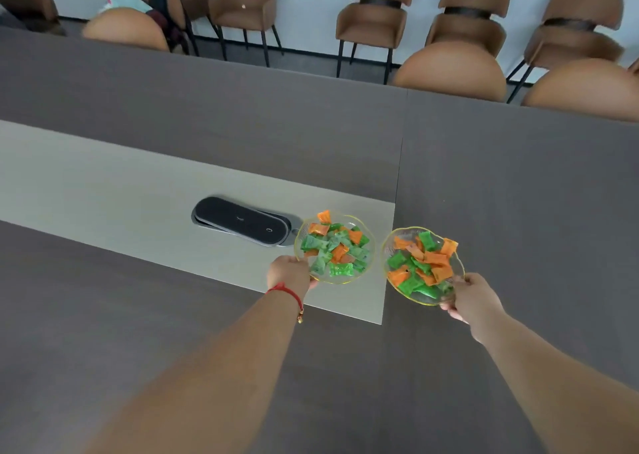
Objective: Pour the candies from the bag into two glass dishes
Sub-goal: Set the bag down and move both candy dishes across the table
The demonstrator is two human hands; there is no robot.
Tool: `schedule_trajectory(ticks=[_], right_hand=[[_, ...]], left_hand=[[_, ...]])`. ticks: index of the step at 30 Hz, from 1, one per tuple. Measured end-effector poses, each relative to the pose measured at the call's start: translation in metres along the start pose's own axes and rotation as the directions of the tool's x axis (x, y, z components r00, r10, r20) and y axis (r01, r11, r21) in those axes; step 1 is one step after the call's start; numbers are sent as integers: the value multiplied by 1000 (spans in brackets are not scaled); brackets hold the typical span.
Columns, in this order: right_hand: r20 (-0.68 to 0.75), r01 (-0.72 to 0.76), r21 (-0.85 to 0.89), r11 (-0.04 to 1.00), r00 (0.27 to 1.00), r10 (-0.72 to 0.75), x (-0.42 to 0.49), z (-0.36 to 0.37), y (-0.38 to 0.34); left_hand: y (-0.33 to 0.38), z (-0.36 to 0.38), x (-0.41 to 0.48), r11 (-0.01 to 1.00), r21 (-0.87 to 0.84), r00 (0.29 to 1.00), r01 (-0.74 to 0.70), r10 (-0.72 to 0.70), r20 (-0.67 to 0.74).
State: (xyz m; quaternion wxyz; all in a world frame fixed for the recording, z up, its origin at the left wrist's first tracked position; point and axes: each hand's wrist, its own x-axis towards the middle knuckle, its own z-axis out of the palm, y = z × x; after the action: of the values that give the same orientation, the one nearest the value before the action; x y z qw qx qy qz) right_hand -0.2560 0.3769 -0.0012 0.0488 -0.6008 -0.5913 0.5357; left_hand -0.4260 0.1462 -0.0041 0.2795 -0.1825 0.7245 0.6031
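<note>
We see left hand [289, 274] gripping left glass dish [369, 261] | right hand [475, 298] gripping right glass dish [389, 248] | both full of green-orange candies [333, 248] | surface [501, 194]

Brightness: even, soft daylight-like light, nothing dim.
Shadows: faint and diffuse; none hard under the forearms [214, 367].
Glare: small highlights on the glass dish rims [349, 281]; dull sheen on the black panel [242, 223].
Blur: chairs [377, 14] along the top smeared; nearest arm edges soft.
Distortion: wide-angle bending; table [518, 184] edges slant and curve toward the corners.
Colour: candies [333, 248] vivid, slightly soft.
</note>
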Motion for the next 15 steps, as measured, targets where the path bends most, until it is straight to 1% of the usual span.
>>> schedule_trajectory(ticks=[4,7,15], right_hand=[[-29,-20,-18,1000,999,19,18,18,2],[-52,0,-33,999,999,-2,26,28,4],[-104,16,-74,997,994,-24,35,38,8]], left_hand=[[-9,8,29,999,37,1000,-23,23,-5],[-12,12,42,1000,-1,1000,-16,16,-19],[-20,23,59,998,0,996,-58,57,-63]])
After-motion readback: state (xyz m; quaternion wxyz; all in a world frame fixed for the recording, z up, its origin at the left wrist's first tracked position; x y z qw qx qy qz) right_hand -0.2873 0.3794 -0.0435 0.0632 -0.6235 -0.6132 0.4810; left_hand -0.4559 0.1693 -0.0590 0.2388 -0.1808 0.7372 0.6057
